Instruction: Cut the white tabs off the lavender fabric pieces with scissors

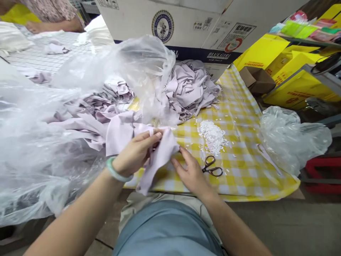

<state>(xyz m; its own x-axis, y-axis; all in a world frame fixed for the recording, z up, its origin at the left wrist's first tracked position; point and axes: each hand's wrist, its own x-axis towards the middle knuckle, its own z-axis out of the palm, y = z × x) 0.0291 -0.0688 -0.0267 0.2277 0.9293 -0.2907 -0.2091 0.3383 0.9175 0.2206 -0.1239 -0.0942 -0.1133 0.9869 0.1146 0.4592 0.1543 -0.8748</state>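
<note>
My left hand (137, 152), with a pale green bangle on the wrist, is closed in a pinch on a lilac fabric piece (157, 158) that hangs over the table's front edge. My right hand (190, 172) touches the same fabric's right edge with its fingertips; its fingers are partly curled. Small scissors (211, 167) lie on the yellow checked tablecloth (239, 142) just right of my right hand. A heap of small white scraps (213, 135) sits behind the scissors. More lilac fabric pieces (190, 87) are piled at the back.
A big clear plastic bag (34, 142) with lilac fabric spills across the left. Another crumpled plastic bag (290, 137) lies at the right. A large cardboard box (186, 25) stands behind, yellow boxes (293, 74) at the right. Another person's arm (53, 25) rests at the far left.
</note>
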